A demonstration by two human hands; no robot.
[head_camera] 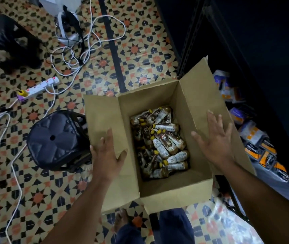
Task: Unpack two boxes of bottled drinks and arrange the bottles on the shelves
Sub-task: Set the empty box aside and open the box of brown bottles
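Found bottles heaped in the box between left grip and right grip, both spread flat, holding nothing.

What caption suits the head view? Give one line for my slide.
Open cardboard box of jumbled yellow-capped bottles, left hand and right hand with straight fingers at its flaps.

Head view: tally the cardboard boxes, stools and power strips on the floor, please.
Cardboard box: 1
Stools: 2
Power strip: 1
Total: 4
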